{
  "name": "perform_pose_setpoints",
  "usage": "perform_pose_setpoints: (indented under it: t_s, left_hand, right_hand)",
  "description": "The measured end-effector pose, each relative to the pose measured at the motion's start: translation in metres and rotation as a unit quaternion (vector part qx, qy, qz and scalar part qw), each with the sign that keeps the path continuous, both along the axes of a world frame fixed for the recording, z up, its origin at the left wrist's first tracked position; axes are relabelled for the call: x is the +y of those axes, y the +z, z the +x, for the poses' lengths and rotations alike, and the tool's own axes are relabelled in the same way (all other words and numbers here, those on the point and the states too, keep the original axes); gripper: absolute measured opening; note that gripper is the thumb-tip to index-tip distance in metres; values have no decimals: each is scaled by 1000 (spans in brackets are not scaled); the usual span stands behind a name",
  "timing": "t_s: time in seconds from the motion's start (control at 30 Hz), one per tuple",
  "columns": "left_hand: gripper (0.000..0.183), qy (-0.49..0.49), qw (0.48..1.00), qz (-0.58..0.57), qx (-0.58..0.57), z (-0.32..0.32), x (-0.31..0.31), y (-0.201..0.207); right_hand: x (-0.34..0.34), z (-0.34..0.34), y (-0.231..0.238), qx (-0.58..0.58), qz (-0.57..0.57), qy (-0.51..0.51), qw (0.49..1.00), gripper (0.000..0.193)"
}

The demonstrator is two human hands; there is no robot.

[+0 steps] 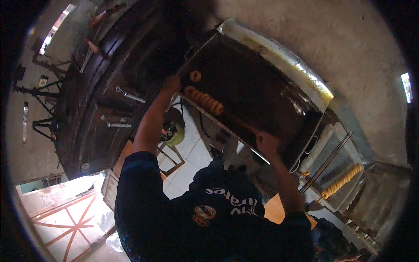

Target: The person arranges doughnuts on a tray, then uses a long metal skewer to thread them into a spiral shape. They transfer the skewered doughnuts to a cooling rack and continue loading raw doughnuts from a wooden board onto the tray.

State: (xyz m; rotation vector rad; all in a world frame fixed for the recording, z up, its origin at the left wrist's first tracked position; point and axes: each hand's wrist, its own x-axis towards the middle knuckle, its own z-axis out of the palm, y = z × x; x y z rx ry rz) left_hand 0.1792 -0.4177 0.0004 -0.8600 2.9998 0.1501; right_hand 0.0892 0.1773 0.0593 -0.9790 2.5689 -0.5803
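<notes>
A wide rectangular vat [251,72] with a very dark inside lies in front of me. Along its near side sits a row of golden-brown dough rings [204,101], pressed close together, and one single dough ring [195,76] lies apart beyond them. My left hand [172,83] is at the vat's left edge, beside the rings; its fingers are lost in shadow. Over the near edge, further right, my right hand [267,144] is closed on a thin stick [244,125] that runs left toward the row. Whether the stick passes through the rings is hard to make out.
At right, a tray [325,150] carries thin rods [334,153] and another row of dough rings [342,181]. A bright metal guard [279,54] backs the vat. Dark cabinets with metal handles [131,94] stand left. A greenish gas cylinder [176,131] is on the tiled floor below.
</notes>
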Motion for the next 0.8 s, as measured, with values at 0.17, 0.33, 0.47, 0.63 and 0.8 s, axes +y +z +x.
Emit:
perform_pose_setpoints:
  t_s: [0.17,0.33,0.47,0.63,0.8]
  left_hand:
    - [24,-41,994,103,20,-17,11,21]
    - [26,-126,992,15,19,-35,50,59]
    - [24,-41,983,55,171,-23,72,85]
    - [19,79,955,92,272,17,110,155]
    - [17,69,936,86,333,-8,86,140]
  right_hand:
    - [17,-1,-38,-35,-124,-29,991,30]
    - [13,1,-72,76,-89,-74,990,30]
    - [-16,-7,-16,47,-38,-53,997,30]
    - [-48,-16,-4,5,-38,-64,997,30]
    - [-27,-26,-83,5,-110,-81,991,30]
